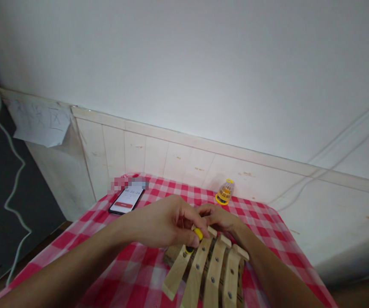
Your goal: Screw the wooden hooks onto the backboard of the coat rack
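Screwdriver in left hand, over slats

Red-and-white checked tablecloth covers table, set against pale panelled wall. Folding wooden slat rack on cloth, near edge, right of centre. Left hand over rack's far end, fingers wrapped round small yellow-and-black screwdriver, tip at leftmost slat. Right hand just right of it, on slat tops. Black smartphone flat on cloth, far left. Yellow-based clear bit holder behind hands, by wall. White paper sheet on wall, upper left. White cable left of table.
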Demonstrator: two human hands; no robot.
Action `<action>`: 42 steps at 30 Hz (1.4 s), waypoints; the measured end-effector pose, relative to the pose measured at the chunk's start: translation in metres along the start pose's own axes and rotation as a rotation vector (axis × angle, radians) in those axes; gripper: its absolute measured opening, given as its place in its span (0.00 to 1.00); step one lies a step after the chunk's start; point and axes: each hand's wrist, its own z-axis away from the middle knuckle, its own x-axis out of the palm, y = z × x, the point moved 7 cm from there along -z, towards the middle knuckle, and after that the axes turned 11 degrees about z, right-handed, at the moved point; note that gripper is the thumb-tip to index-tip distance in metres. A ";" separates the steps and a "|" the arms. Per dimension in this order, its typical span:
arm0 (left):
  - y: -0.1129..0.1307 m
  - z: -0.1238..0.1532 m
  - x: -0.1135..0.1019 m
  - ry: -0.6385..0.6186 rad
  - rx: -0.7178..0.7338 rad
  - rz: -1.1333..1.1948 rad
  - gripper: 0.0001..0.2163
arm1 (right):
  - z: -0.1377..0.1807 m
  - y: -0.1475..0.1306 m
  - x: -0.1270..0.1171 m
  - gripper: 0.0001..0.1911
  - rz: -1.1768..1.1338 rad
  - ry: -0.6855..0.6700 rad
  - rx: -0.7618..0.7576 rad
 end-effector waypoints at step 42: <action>-0.006 -0.002 -0.004 0.119 -0.063 0.048 0.16 | 0.001 0.006 0.001 0.20 -0.051 0.008 0.006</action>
